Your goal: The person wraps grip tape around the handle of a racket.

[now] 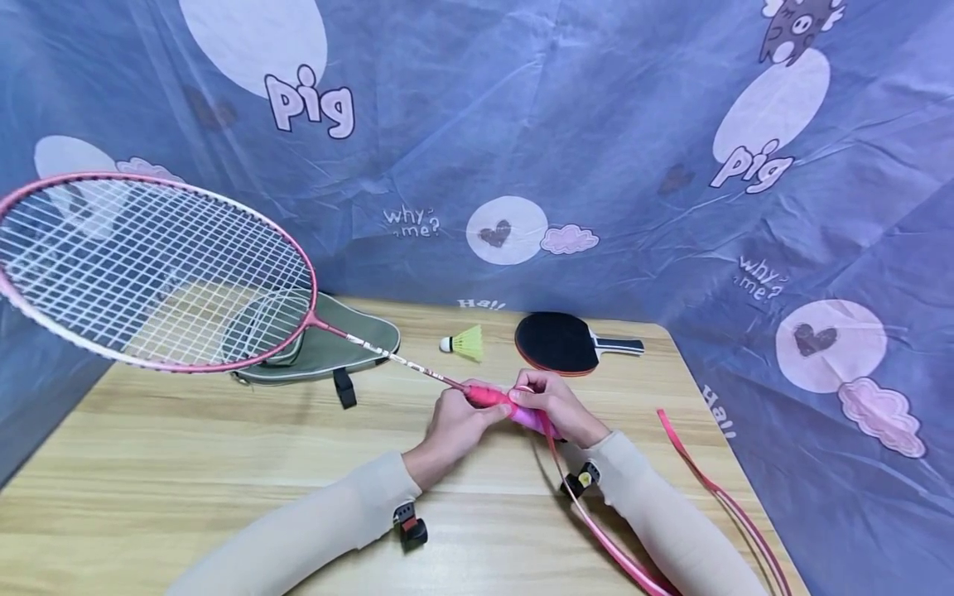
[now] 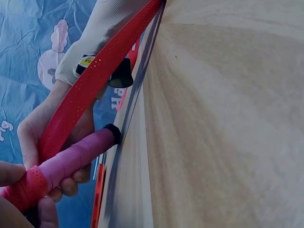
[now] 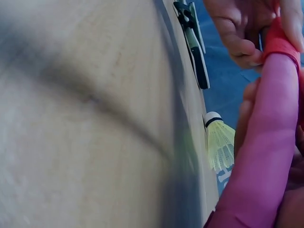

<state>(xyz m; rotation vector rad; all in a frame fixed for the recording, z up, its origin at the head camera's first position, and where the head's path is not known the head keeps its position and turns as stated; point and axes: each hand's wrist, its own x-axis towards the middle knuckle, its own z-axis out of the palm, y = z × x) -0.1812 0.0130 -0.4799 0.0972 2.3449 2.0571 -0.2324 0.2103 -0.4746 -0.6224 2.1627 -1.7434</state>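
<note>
Slanting over a pale wooden table [image 1: 224,463], a pink-and-white strung badminton racket [image 1: 311,319] spans from far left, past an olive-green fabric bag [image 1: 361,335], to both hands. The left hand [image 1: 456,420] grips its red-wrapped handle section; a yellow shuttlecock [image 1: 465,343] lies beyond. The right hand [image 1: 557,403] curls its fingers round the purple handle [image 2: 83,154], perforated red tape [image 2: 90,85] trailing; a black-faced table-tennis paddle [image 1: 555,341] lies behind.

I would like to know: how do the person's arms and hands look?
The left sleeve and right sleeve are long, plain and pale beige. A small black device with a reddish patch sits at the left wrist; a second black device, with a yellow label, sits at the right wrist. The left hand and right hand wear no gloves.
</note>
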